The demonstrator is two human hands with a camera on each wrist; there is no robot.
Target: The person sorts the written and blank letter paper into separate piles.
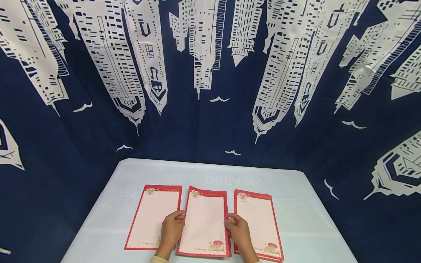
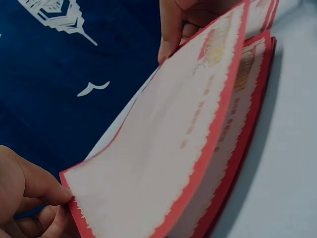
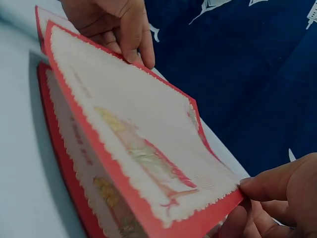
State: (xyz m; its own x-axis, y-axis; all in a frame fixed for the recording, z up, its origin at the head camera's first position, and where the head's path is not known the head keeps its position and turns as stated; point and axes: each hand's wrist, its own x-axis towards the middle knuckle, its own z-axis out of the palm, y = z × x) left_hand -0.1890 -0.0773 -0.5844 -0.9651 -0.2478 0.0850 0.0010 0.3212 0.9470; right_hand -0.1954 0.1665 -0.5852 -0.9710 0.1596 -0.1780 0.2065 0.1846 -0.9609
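Note:
A red-bordered sheet of paper (image 1: 205,223) is held between both hands over the middle of the table. My left hand (image 1: 173,228) pinches its left edge, and my right hand (image 1: 239,231) pinches the right edge. Both wrist views show this sheet (image 2: 143,134) bowed and raised above another red-bordered sheet (image 3: 79,153) below it. In the left wrist view the left thumb presses on the border. The right thumb does likewise in the right wrist view, its fingers curled under the paper.
To the left lies a similar red-bordered sheet (image 1: 154,215), partly behind the left hand. A stack of such sheets (image 1: 258,223) lies on the right. All rest on a white-covered table (image 1: 306,219); a dark blue skyline-print curtain (image 1: 197,128) hangs behind it.

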